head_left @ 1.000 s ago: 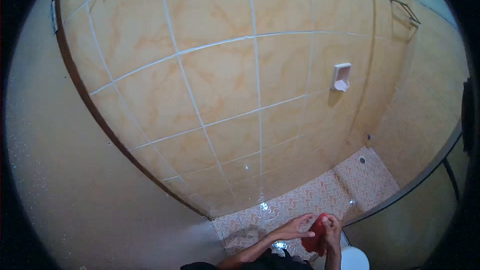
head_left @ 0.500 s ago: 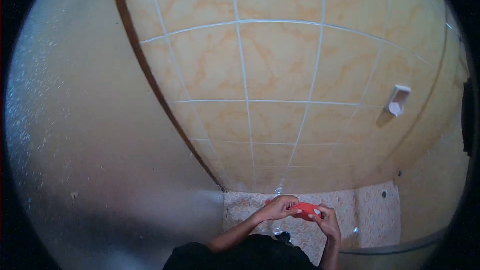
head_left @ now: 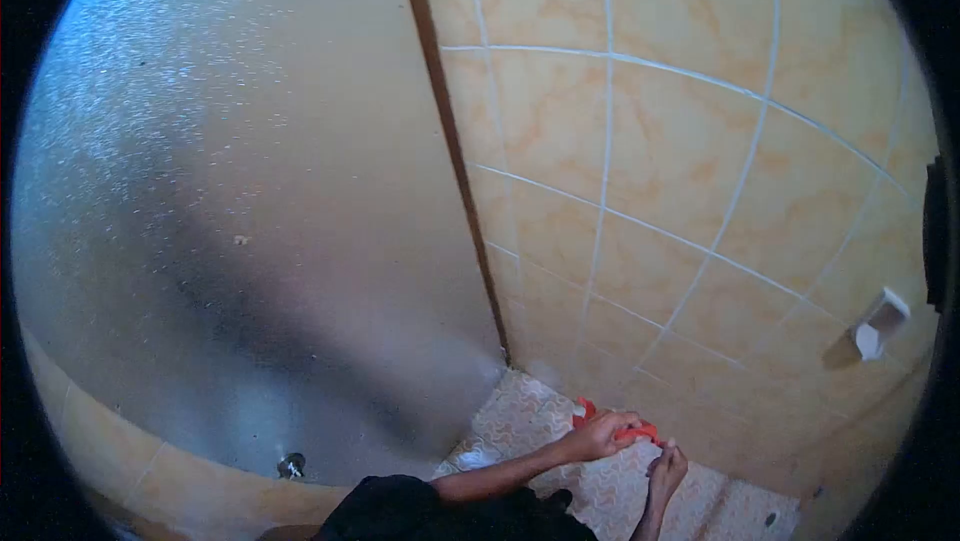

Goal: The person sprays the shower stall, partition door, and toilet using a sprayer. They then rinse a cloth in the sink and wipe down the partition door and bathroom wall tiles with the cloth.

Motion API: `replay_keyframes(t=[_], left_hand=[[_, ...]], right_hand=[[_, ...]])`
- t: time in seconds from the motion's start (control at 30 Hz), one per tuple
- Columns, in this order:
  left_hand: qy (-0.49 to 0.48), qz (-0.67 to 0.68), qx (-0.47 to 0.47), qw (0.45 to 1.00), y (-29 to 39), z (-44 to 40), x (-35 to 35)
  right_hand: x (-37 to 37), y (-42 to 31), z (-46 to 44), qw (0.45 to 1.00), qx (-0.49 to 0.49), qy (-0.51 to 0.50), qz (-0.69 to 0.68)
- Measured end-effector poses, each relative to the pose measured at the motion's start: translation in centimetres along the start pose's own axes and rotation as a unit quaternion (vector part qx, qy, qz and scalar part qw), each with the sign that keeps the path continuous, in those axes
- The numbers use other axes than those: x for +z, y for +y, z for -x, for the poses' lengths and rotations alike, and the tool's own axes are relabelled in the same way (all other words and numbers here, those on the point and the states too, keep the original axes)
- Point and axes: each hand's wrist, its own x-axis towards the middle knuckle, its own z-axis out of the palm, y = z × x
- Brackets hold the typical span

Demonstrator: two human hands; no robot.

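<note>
A red cloth-like item (head_left: 640, 433) is stretched between my two hands near the bottom of the view, above the patterned floor. My left hand (head_left: 600, 436) has its fingers closed round it, and part of the red material sticks out beyond that hand, toward the wall. At the item's right end my right hand (head_left: 668, 466) pinches its edge with bent fingers. What exactly the item is cannot be made out.
A grey door (head_left: 300, 191) with a round metal knob (head_left: 291, 466) fills the left. Yellow marbled wall tiles (head_left: 680, 141) cover the right, bearing a white soap holder (head_left: 880, 325). The patterned floor (head_left: 525, 416) has a drain (head_left: 770, 519) at lower right.
The view has swung left, bringing more of the door and its knob into sight. The red item has gone from hanging in my right hand to being stretched between both hands. The white bucket has left the view.
</note>
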Motion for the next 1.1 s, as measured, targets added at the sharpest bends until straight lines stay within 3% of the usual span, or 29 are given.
replay_keyframes(t=[0.03, 0.1, 0.13, 0.17, 0.23, 0.3, 0.37, 0.5, 0.57, 0.63, 0.7, 0.8, 0.87, 0.9, 0.93, 0.97, 1.1], left_hand=[[0.011, -0.012, -0.005, 1.000, -0.4, 0.2, -0.1], [0.077, 0.080, -0.037, 0.993, -1.1, 0.4, 0.1], [0.070, 0.056, -0.086, 0.992, -0.1, 0.6, 0.0], [0.082, 0.051, -0.087, 0.992, -1.1, 0.8, 0.2], [0.076, 0.072, -0.071, 0.992, -2.7, 1.1, 0.5], [0.083, 0.089, -0.059, 0.991, -2.3, 2.6, -0.4], [0.018, -0.011, -0.040, 0.999, -4.3, 4.6, 0.1], [0.088, -0.088, 0.003, 0.992, -7.5, 7.7, -0.2], [0.000, -0.080, -0.049, 0.996, -4.6, 8.5, -4.1], [-0.027, -0.061, -0.054, 0.996, -3.5, 10.1, -6.9], [-0.002, -0.025, -0.029, 0.999, -0.1, 12.7, -11.1], [0.258, -0.023, 0.063, 0.964, 1.1, 17.0, -14.4], [0.387, -0.343, 0.007, 0.856, 7.3, 20.4, -20.0], [0.483, -0.497, -0.023, 0.720, 10.7, 22.2, -21.3], [0.480, -0.501, -0.019, 0.720, 12.6, 24.1, -22.1], [0.555, -0.517, -0.037, 0.650, 14.1, 26.0, -22.6], [0.797, -0.516, -0.095, 0.299, 16.8, 31.0, -23.3]], right_hand=[[1.1, 0.2, -0.3, 1.000, -0.008, -0.014, -0.006], [3.2, 3.8, 0.4, 0.965, 0.123, -0.029, -0.229], [4.1, 8.3, -0.1, 0.955, 0.147, -0.133, -0.221], [6.3, 10.3, -0.5, 0.932, 0.201, -0.157, -0.258], [8.7, 7.7, 0.8, 0.868, 0.243, -0.303, -0.310], [11.3, 5.4, 0.5, 0.860, 0.228, -0.333, -0.312], [12.8, 5.3, -0.3, 0.849, 0.214, -0.367, -0.314], [16.6, 0.8, -0.1, 0.828, 0.190, -0.414, -0.326], [18.1, -1.9, 0.4, 0.819, 0.184, -0.431, -0.331], [19.9, -4.3, 1.0, 0.810, 0.176, -0.442, -0.344], [22.1, -6.5, 1.1, 0.798, 0.161, -0.454, -0.363], [23.7, -7.0, 2.0, 0.778, 0.154, -0.473, -0.384], [24.4, -5.9, 1.8, 0.762, 0.147, -0.486, -0.403], [25.3, -6.8, 1.9, 0.753, 0.142, -0.493, -0.413], [26.0, -7.6, 2.0, 0.744, 0.136, -0.500, -0.422], [26.5, -8.4, 1.9, 0.736, 0.130, -0.507, -0.428], [28.7, -11.8, 1.2, 0.701, 0.098, -0.544, -0.451]])
